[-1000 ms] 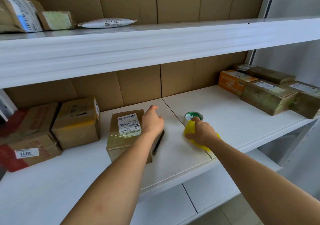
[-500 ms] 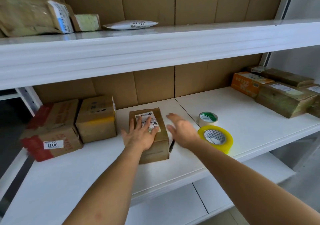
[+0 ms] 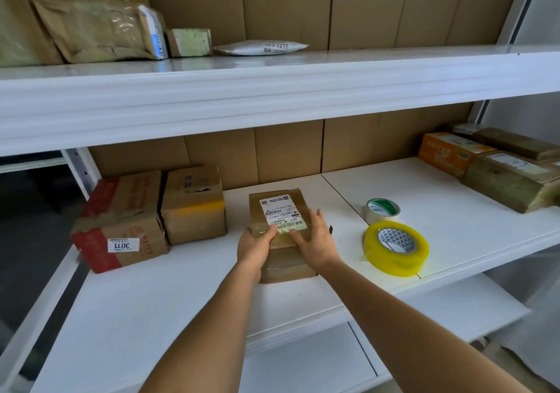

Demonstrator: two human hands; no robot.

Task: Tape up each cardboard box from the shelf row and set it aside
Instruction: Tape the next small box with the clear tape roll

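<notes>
A small brown cardboard box [image 3: 280, 208] with a white shipping label lies in the middle of the white shelf [image 3: 181, 295]. My left hand [image 3: 256, 245] grips its near left edge, and my right hand [image 3: 315, 241] clasps its near right side. A yellow tape roll [image 3: 395, 253] lies flat to the right of the box. Just behind the yellow one sits a smaller clear tape roll [image 3: 382, 211] with a green core. A thin dark object [image 3: 330, 229] pokes out beside my right hand.
Two taped boxes stand at the left: a red-striped box [image 3: 121, 220] marked 3011 and a plain brown box [image 3: 194, 204]. An orange box [image 3: 448, 151] and greenish-brown parcels [image 3: 512, 180] fill the right end. The upper shelf [image 3: 272, 89] holds padded mailers and a white pouch.
My right hand let go of the yellow tape roll and moved left onto the box. My left hand shifted from the box's top to its near left edge. The view panned left.
</notes>
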